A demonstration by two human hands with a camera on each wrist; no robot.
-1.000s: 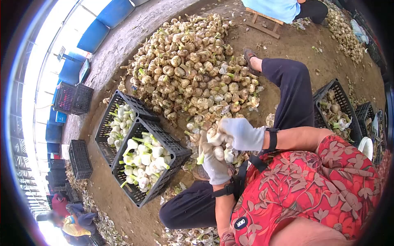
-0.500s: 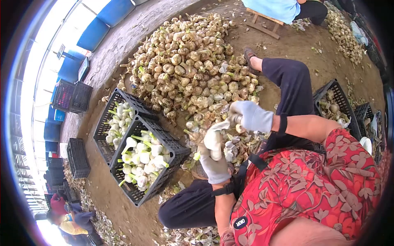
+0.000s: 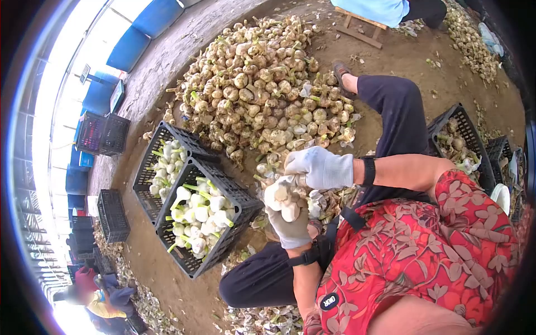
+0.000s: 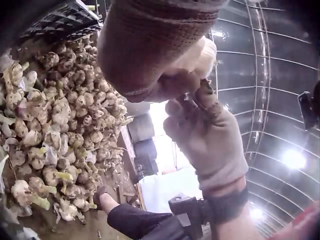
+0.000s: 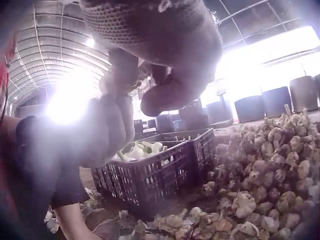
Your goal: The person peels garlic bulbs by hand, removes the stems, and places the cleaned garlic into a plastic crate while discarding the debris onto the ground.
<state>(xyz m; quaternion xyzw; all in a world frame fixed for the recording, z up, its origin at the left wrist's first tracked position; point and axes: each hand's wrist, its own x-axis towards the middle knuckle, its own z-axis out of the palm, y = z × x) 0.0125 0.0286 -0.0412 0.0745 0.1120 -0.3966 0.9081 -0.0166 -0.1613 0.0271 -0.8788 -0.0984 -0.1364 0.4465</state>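
Note:
My gloved left hand holds white garlic bulbs in its palm, its fingers curled round them. Over them, my gloved right hand has its thumb and fingers bent against the upper bulb's skin. From the left wrist, the right hand's fingertips look soiled and meet right at the pale bulb. The left hand's glove covers part of that bulb. Both gloves fill much of the right wrist view, where glare blurs the left hand.
A big heap of unpeeled garlic lies ahead. Black crates of cleaned, green-stemmed bulbs stand left of the hands; another crate sits at the right. Peelings litter the floor. Another person sits by a wooden stool.
The right hand pulled away from the bulbs with a strip of skin, then came back over them. The left hand has tilted its bulbs, so their rounded sides face up.

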